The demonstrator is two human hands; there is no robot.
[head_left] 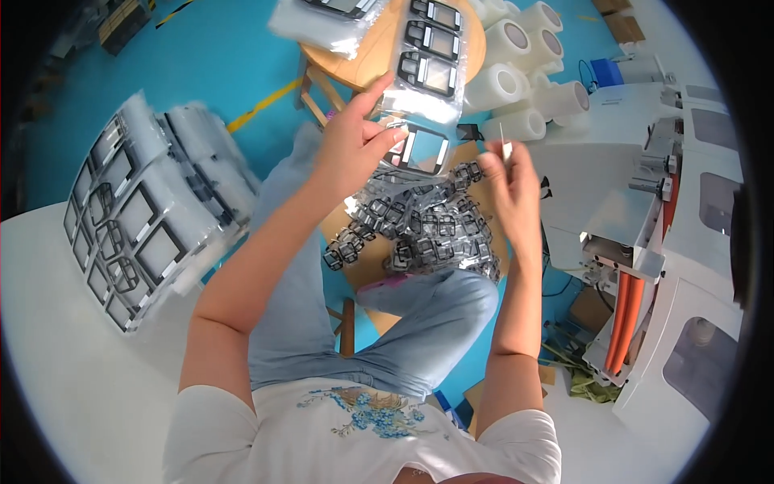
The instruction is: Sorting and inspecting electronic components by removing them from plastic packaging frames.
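Note:
My left hand (351, 145) pinches the left edge of a clear plastic film strip (419, 105), its thumb lying over a black frame (443, 153) at the near end. More black frames with clear windows run up the strip, which lies on a round wooden stool (379, 44). To the right, clear of the strip, my right hand (514, 181) is closed on a thin pointed tool (506, 149) with a white part; its exact kind is too small to tell. Below and between both hands lies a heap of small black frames (443, 230) in clear film.
Frame sheets (121, 210) are stacked on the white table (48, 298) at left. Film rolls (508, 85) stand beyond my right hand. A white machine (693, 347) with orange tubes (625, 315) takes up the right side. A plastic-wrapped stack (322, 28) sits on the stool.

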